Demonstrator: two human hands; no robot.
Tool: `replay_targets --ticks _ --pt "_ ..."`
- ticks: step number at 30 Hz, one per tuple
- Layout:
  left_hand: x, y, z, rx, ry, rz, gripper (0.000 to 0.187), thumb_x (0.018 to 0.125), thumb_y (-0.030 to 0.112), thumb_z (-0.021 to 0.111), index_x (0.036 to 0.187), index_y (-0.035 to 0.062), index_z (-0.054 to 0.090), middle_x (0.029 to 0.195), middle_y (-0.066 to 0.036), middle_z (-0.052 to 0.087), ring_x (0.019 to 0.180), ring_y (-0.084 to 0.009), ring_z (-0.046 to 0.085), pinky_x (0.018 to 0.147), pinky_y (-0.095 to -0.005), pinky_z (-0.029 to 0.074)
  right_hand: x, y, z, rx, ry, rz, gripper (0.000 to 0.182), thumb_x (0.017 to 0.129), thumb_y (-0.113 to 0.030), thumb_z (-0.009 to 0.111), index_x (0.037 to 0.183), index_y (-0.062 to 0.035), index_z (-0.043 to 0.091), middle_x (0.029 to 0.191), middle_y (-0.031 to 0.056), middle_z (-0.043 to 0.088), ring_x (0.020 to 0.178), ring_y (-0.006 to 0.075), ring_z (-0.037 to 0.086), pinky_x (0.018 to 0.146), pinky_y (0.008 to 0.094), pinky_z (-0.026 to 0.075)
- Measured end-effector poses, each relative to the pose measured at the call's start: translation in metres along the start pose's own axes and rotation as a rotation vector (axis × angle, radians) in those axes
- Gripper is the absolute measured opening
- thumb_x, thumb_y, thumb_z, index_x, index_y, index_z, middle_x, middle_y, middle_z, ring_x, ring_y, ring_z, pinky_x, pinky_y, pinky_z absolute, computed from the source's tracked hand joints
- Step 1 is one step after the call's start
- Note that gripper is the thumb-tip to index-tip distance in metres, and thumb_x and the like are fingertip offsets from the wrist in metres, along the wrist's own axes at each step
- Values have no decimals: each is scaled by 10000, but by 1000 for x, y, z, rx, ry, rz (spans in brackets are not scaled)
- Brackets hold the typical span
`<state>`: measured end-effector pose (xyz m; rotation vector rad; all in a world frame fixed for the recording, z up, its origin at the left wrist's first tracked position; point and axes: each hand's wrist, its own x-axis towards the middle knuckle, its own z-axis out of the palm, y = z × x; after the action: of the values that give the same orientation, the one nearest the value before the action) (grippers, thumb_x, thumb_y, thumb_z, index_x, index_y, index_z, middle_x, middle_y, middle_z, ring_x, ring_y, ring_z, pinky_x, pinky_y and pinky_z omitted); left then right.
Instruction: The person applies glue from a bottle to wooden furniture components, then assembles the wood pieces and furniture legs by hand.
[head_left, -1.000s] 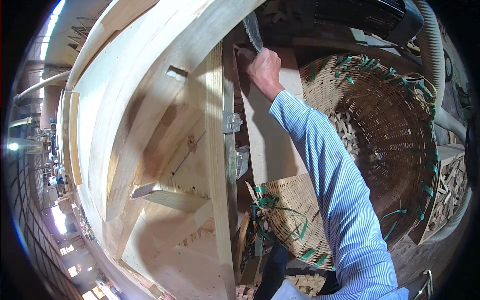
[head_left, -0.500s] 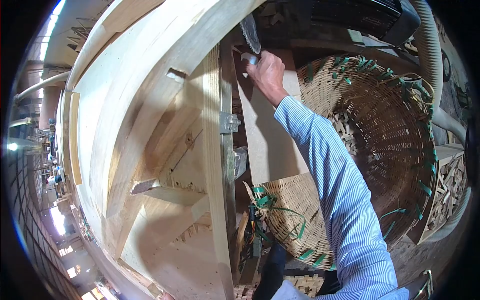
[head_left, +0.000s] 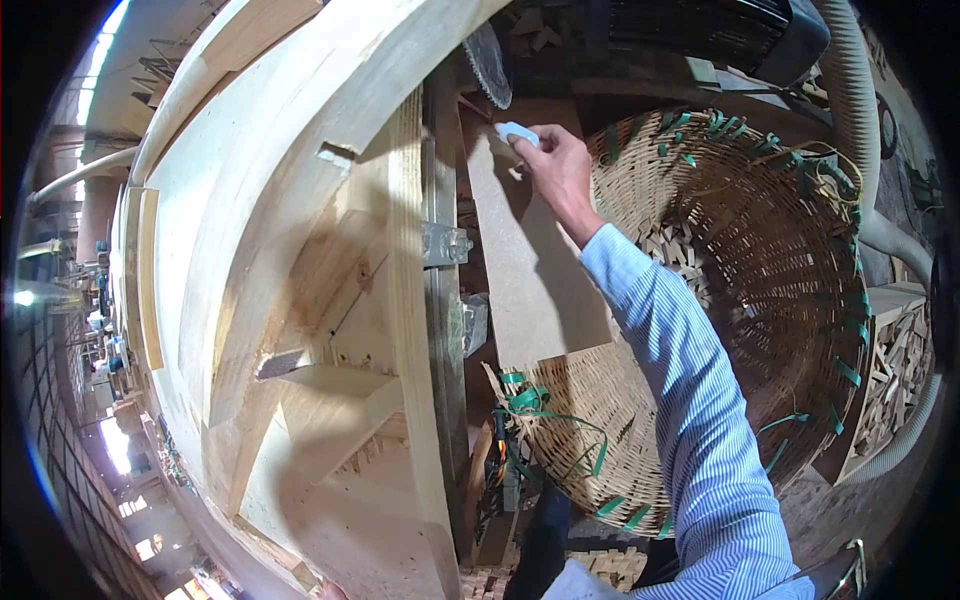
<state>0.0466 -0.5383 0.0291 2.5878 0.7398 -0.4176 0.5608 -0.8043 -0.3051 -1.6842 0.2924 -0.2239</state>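
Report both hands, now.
Left hand: apparently just a sliver at the picture's bottom edge; state cannot be told.
Right hand: closed, pinching a small pale piece.

Mostly bare wood and rough weave, with some metal, plastic and cloth.
At eleven o'clock the notched beam is smooth, matt wood; at twelve, the toothed blade is dull metal and the small pale piece looks smooth, its material unclear; at two, the ribbed hose looks plastic; at three, the basket is coarse wickerwork; at four, the sleeve is creased cloth.
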Motion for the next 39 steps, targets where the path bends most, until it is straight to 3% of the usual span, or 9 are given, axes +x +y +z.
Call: replay_targets --ticks 2,7,9,21,22,32,36,38,39 --pt "3 6 0 5 5 20 734 961 388 725 1522 -8 467 1673 -296 243 1560 -451 239 1246 -514 270 -5 16 -11 150 -65 115 386 894 -306 802 1054 40 742 854 39 715 755 84 654 684 265 541" --pt "10 32 -4 31 19 73 756 961 398 725 1534 -12 452 1663 -301 267 1553 -449 260 1239 -515 282 -22 28 -50 456 -172 305 327 957 -266 766 1098 26 717 918 55 717 757 104 663 649 247 542" --pt "11 45 -7 45 25 94 765 961 402 725 1539 -14 446 1659 -302 277 1550 -448 269 1236 -516 287 -30 32 -65 797 -234 457 314 987 -222 735 1150 39 676 971 74 704 760 101 680 653 205 570" --pt "12 140 -7 179 88 227 819 960 427 724 1569 -24 411 1634 -314 335 1534 -442 320 1218 -520 316 -66 28 -135 1197 -421 438 361 1046 -169 631 1320 58 565 1077 151 693 864 137 721 766 240 632" --pt "13 150 -6 79 86 41 1011 868 539 774 1600 -22 360 1660 -332 272 1556 -451 268 1257 -528 219 -65 32 -136 1131 -425 421 362 1043 -182 638 1310 56 580 1063 140 694 860 134 717 766 235 625" --pt "-11 99 -5 139 136 279 978 904 570 721 1614 12 345 1683 -299 234 1568 -433 234 1262 -545 195 -13 24 -82 331 -196 173 393 914 -317 784 1143 1 754 964 52 739 780 127 670 710 288 551" --pt "7 143 6 67 198 232 983 903 580 715 1605 -5 352 1676 -310 241 1562 -437 249 1260 -551 198 18 6 -44 130 -101 -49 388 884 -331 795 1083 1 776 852 54 739 733 109 656 690 283 537" --pt "23 178 0 95 87 -202 988 904 592 709 1597 -19 358 1672 -311 250 1555 -445 263 1258 -558 201 28 -5 -35 111 -146 -33 371 893 -318 799 1086 -2 773 832 24 709 717 85 613 669 256 493" --pt "18 164 -4 97 62 -223 988 904 592 709 1597 -19 358 1672 -311 250 1555 -445 263 1258 -558 201 28 -5 -35 91 -181 -18 355 902 -304 803 1089 -5 771 811 -7 679 700 62 571 649 228 450"
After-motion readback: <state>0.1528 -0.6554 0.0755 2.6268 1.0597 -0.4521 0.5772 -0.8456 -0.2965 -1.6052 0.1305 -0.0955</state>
